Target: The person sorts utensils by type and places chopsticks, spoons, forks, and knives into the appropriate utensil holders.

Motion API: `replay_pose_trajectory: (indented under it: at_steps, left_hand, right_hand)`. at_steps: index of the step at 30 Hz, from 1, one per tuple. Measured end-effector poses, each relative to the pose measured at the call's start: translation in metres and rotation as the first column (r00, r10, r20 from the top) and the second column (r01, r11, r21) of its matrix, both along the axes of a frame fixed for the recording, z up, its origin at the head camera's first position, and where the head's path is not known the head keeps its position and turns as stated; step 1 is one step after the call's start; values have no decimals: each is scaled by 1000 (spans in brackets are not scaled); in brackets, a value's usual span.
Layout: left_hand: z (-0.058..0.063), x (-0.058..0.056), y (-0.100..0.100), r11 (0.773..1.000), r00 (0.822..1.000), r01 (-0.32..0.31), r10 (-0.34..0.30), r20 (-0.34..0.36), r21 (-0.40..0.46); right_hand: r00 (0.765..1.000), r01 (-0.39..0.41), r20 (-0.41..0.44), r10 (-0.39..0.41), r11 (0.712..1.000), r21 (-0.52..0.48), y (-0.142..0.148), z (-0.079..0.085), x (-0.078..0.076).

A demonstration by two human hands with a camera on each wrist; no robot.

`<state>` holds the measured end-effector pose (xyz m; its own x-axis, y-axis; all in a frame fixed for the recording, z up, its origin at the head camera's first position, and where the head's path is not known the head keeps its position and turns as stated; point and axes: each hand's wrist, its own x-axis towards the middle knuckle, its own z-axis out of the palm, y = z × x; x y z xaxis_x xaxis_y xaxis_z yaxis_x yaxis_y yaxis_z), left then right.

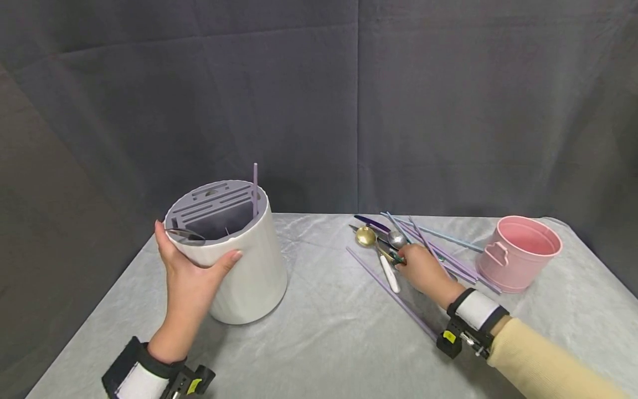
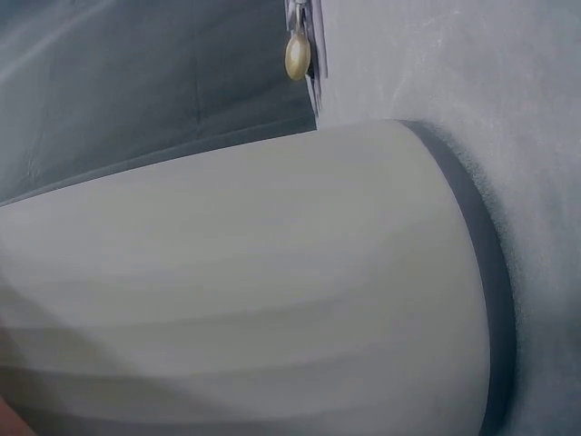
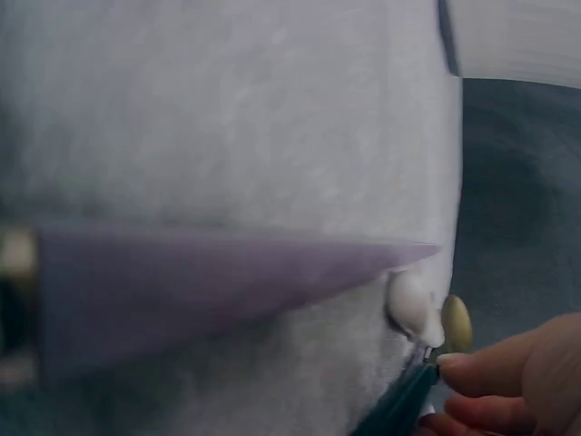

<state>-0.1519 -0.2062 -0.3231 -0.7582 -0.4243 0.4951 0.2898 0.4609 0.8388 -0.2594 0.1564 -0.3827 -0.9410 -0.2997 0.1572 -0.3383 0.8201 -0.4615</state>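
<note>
A white utensil holder [image 1: 254, 271] with a grey slotted insert stands tilted in the head view. My left hand [image 1: 191, 274] holds its near side by the rim, thumb on the front, fingers at the left. A spoon [image 1: 186, 234] and a lilac chopstick [image 1: 255, 191] stick out of the holder. At the right, my right hand [image 1: 423, 270] reaches into a cutlery pile and pinches a teal-handled utensil [image 3: 399, 404]; its far end is hidden. Around those fingers lie a gold spoon [image 1: 366, 236], a silver spoon [image 1: 396, 239] and a white-handled utensil [image 1: 389, 274].
A pink pot [image 1: 518, 260] with a small side handle stands right of the pile. Several lilac and blue chopsticks [image 1: 448, 237] lie between them. One lilac chopstick [image 1: 386, 288] lies apart, slanting toward the right wrist. A grey curtain [image 1: 309, 111] hangs behind the cloth-covered table [image 1: 319, 354].
</note>
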Motion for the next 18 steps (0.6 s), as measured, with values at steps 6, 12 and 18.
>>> replay_pose_trajectory:
  at_steps: [6, 12, 18]
  left_hand:
    - [0, -1, -1, 1000, 1000, 3, -3, -20, -9]
    - [-2, -2, -1, 1000, 1000, 6, -6, -23, -13]
    - [-2, -1, -1, 1000, 1000, 9, -10, -29, -11]
  right_hand:
    - [984, -7, -170, 44, 977, 212, -6, -7, -3]
    - [987, 30, -159, 22, 948, 318, -13, -8, -5]
    - [996, 5, -86, 18, 965, 263, -10, -6, -6]
